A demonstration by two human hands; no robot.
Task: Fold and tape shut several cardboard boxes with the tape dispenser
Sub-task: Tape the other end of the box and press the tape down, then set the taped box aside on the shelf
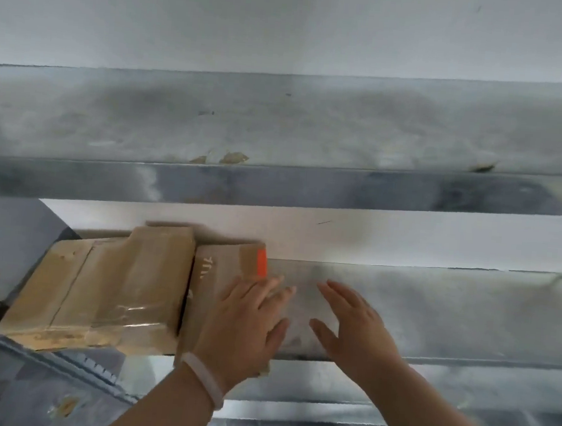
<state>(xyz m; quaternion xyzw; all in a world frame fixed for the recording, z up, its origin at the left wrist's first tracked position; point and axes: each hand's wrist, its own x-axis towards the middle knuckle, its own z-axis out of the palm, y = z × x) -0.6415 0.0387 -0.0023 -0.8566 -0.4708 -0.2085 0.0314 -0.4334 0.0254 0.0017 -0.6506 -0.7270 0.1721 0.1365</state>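
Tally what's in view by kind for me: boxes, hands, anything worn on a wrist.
Brown taped cardboard boxes: 2
Bare hands, left hand and right hand: 2
White wristband: 1
Total: 5

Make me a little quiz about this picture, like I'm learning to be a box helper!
1. True or false: the right hand is holding a tape dispenser.
2. Which hand wears the white wristband? A) the left hand B) the right hand C) neither
3. Fill in the blank: the sticker on the box under the left hand is coloured ____.

Key
1. False: its fingers are spread and it holds nothing.
2. A
3. orange
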